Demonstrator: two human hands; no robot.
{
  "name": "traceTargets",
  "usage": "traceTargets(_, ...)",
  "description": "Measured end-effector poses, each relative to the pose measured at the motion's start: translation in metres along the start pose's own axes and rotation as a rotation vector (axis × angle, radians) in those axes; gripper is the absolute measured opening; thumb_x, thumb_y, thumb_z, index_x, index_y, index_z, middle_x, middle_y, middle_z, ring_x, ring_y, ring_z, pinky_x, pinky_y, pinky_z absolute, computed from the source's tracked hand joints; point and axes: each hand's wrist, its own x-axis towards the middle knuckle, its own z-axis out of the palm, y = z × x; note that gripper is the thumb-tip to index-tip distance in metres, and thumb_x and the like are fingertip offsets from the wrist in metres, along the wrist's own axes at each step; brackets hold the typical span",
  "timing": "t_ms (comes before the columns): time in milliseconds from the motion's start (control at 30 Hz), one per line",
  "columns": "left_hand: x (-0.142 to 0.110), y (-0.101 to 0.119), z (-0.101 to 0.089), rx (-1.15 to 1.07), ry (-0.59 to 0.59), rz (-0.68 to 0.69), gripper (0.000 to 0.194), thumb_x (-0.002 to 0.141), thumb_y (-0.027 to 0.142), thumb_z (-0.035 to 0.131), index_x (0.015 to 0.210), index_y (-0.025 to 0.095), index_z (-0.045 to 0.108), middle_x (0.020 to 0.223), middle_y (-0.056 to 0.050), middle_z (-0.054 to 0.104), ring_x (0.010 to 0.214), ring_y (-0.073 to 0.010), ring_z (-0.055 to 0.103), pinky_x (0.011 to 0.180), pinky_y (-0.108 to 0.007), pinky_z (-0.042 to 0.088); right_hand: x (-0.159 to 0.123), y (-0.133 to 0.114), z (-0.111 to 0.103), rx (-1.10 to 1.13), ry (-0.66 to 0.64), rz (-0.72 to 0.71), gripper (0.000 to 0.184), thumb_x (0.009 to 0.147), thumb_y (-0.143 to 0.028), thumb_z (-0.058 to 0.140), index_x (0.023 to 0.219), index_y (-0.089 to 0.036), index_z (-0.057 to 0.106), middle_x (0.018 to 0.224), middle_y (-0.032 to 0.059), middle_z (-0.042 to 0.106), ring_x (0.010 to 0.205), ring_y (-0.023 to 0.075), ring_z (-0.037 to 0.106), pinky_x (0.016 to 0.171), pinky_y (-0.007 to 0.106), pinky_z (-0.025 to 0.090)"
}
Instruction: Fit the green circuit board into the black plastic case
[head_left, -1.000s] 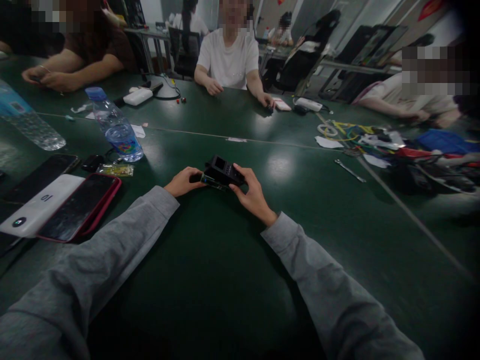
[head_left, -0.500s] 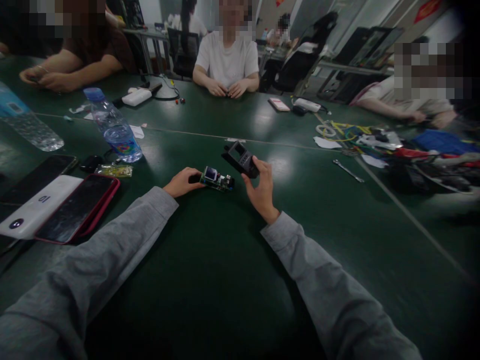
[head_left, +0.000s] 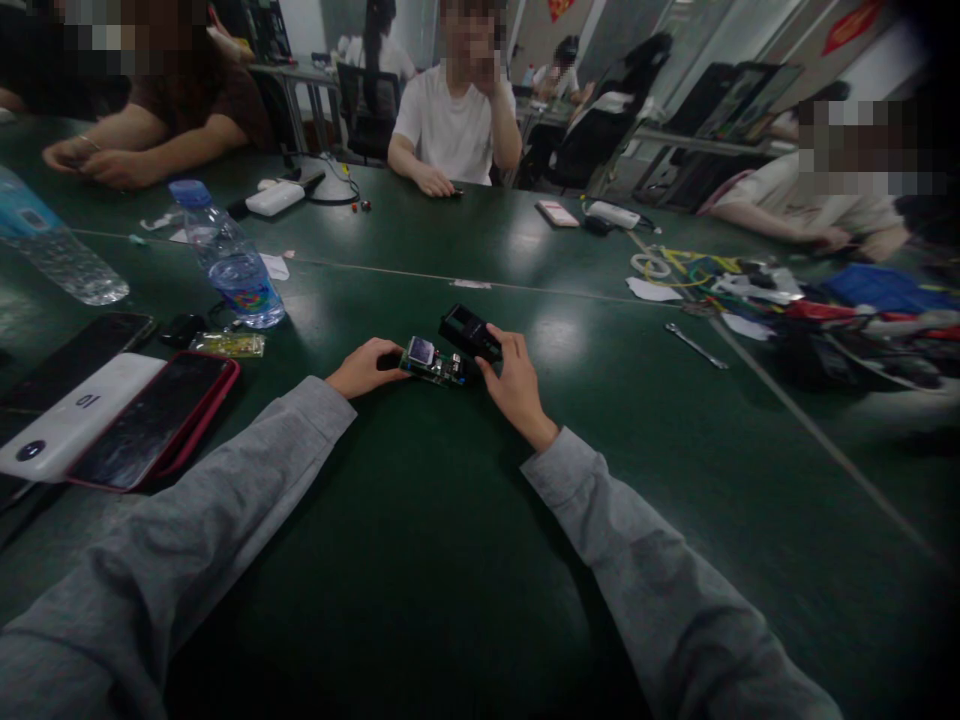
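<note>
In the head view, my left hand (head_left: 365,369) pinches the left end of a small green circuit board (head_left: 439,368). The board carries a little square screen (head_left: 421,350) and several electronic parts on its upper side. Just right of it, my right hand (head_left: 514,382) grips the near right end of a black plastic casing (head_left: 470,330) between thumb and fingers. A rectangular opening shows at the casing's far left end, with small holes beside it. The casing lies behind and to the right of the board, close to it; whether they touch I cannot tell.
Left of my hands are a water bottle (head_left: 238,270), a phone in a red case (head_left: 154,420) and a white power bank (head_left: 82,410). A wrench (head_left: 695,345) and tangled cables (head_left: 697,265) lie to the right. People sit across the green table (head_left: 420,560).
My right hand has lowered the casing and tipped it flatter, slightly to the left. My left hand and the board have barely moved. The person opposite has raised one hand to the face.
</note>
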Motion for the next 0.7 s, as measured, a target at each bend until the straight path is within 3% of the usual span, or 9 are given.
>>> traceTargets(300,0.0023,-0.0028,0.0027,0.024,0.040,0.043,0.039,0.087,0.047,0.075,0.116,0.022,0.071,0.121,-0.009,0.069,0.116,-0.0285,0.061,0.099,-0.047,0.052,-0.0019,-0.0023,0.0017,-0.060,-0.220,-0.008,0.061,0.097,-0.022,0.052,0.157,-0.024,0.039,0.135,0.0162,0.053,0.116,0.0340,0.064,0.093,0.056,0.064)
traceTargets(700,0.0014,-0.0030,0.0011,0.010,0.007,-0.006,0.044,0.088,0.051,0.074,0.121,0.023,0.069,0.128,-0.009,0.065,0.120,-0.0294,0.060,0.104,-0.051,0.051,-0.0013,0.0026,0.0031,-0.070,-0.177,-0.054,0.059,0.097,-0.025,0.054,0.155,-0.019,0.042,0.136,0.0189,0.049,0.123,0.0343,0.060,0.102,0.057,0.060)
